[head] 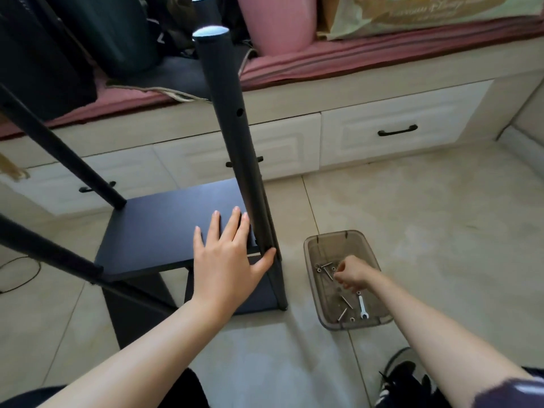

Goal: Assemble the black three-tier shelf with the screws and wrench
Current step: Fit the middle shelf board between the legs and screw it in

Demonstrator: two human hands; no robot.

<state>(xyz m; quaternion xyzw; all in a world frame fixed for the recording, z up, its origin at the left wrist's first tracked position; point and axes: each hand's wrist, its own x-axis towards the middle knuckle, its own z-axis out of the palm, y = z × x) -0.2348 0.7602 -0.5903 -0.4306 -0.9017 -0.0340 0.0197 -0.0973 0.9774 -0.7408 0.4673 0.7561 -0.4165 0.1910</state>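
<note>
Two bare hands work at a half-built black shelf [164, 231] that stands on the tiled floor [412, 219], filling the 9 o'clock side of the view. The left hand [226, 260] lies flat on the shelf's upper board, fingers straight and spread, thumb touching the near upright post [235, 142] that rises toward 12 o'clock. Just beside the post's foot, at 4 o'clock from the left hand, sits a clear plastic tray [326, 319]. The right hand [351, 275] reaches into it with fingers curled; whether they pinch a screw I cannot tell. Loose screws [346, 301] lie on the tray bottom, and a small wrench [362, 307] rests at the tray's near end, at 6 o'clock from the right hand.
</note>
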